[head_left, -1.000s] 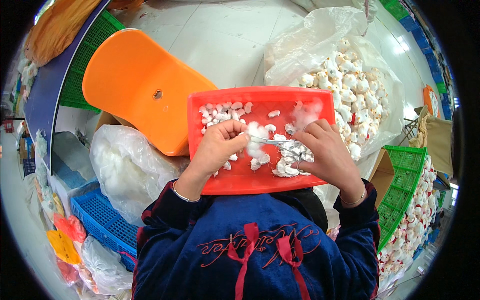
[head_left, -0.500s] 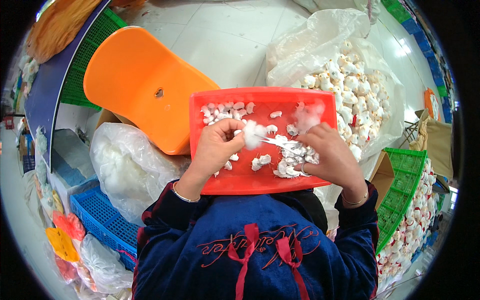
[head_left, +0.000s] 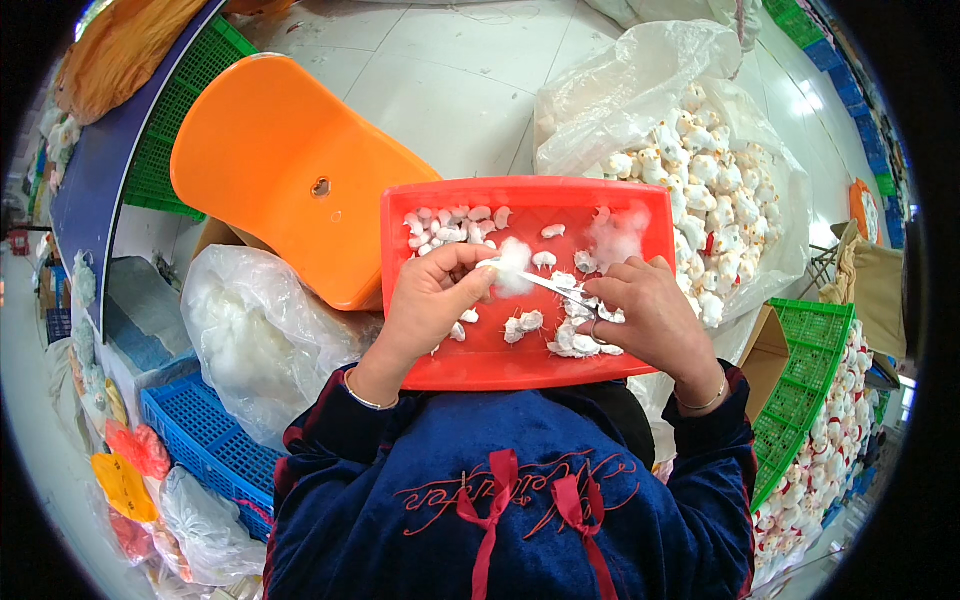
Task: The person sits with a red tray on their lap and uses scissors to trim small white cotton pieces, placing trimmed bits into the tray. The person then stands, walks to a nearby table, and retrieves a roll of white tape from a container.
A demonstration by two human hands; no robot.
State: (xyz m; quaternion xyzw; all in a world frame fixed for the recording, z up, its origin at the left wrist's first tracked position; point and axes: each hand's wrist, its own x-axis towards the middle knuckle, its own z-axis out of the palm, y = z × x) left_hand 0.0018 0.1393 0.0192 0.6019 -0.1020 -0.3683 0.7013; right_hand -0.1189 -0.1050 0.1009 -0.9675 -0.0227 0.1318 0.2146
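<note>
A red plastic tray [head_left: 640, 210] rests on my lap with several small white plush pieces [head_left: 445, 225] scattered in it. My left hand [head_left: 430, 305] pinches a small white piece topped by a tuft of white stuffing [head_left: 513, 262]. My right hand [head_left: 645, 315] grips metal tweezers [head_left: 540, 282] whose tips reach into that tuft. More white pieces [head_left: 575, 335] lie under my right hand.
An orange plastic stool [head_left: 280, 170] lies tipped at the left. A clear bag of white stuffing [head_left: 250, 335] sits by a blue crate [head_left: 200, 450]. A big clear bag of white plush toys [head_left: 720, 190] stands at the right, a green crate [head_left: 800, 420] of more toys below it.
My left hand lifted a white piece with stuffing off the tray and brought it toward the middle. The tweezers in my right hand now point into the tuft.
</note>
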